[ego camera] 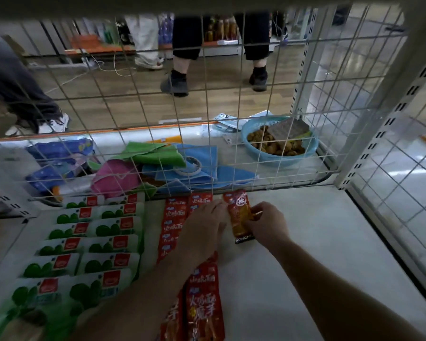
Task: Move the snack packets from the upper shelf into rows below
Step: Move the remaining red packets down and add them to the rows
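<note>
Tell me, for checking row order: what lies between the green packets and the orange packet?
Red packets in rows, partly under the left hand; head view.

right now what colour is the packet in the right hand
Orange packet, red at the top, black strip at the bottom; head view shows it best.

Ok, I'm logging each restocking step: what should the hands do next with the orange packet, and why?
Probably square the orange packet up beside the red packet row and release it: the right hand pinches its right edge, the left hand touches its left edge, and it lies slightly askew.
</note>
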